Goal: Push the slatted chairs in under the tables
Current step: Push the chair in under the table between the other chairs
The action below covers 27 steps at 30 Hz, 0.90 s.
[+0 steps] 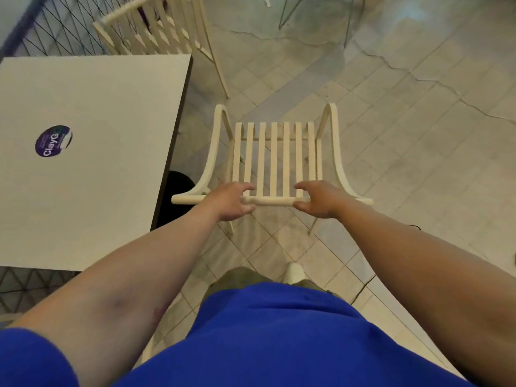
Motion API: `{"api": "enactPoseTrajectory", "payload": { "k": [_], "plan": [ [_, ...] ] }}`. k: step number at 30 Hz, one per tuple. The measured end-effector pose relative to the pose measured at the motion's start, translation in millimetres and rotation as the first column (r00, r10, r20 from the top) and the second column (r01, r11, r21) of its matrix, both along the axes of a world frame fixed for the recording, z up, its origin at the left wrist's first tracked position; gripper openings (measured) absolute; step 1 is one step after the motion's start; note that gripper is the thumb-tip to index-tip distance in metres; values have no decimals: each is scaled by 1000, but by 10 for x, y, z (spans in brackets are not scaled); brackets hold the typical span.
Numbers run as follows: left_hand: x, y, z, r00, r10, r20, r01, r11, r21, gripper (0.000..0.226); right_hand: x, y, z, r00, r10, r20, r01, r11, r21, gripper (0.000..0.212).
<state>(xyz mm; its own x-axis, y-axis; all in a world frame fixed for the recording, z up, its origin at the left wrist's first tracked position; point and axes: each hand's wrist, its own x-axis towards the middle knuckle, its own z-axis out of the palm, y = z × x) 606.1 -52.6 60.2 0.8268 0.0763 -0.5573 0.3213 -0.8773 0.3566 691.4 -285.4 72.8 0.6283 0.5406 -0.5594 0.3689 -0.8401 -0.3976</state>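
Observation:
A cream slatted chair (276, 160) stands on the tiled floor right of the white table (92, 113), its seat out from under the table and its back toward me. My left hand (230, 202) and my right hand (318, 201) are at the chair's top rail (275, 201), one on each side of its middle. On both hands the fingers curve over the far side of the rail and the thumb sits on the near side, with a gap still showing. A second slatted chair (156, 29) stands at the table's far edge.
The table carries a round purple sticker (53, 141), and its dark base (178, 191) shows by the chair's left arm. Black wire mesh (55, 26) runs behind the table. Thin metal legs (284, 12) stand at the top. Cracked tiled floor (405, 121) stretches to the right.

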Motion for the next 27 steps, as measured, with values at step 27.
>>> {"api": "enactPoseTrajectory", "payload": {
  "k": [27],
  "plan": [
    [401, 416, -680, 907, -256, -335, 310, 943, 119, 88, 463, 119, -769, 977, 145, -158, -190, 926, -326, 78]
  ]
}}
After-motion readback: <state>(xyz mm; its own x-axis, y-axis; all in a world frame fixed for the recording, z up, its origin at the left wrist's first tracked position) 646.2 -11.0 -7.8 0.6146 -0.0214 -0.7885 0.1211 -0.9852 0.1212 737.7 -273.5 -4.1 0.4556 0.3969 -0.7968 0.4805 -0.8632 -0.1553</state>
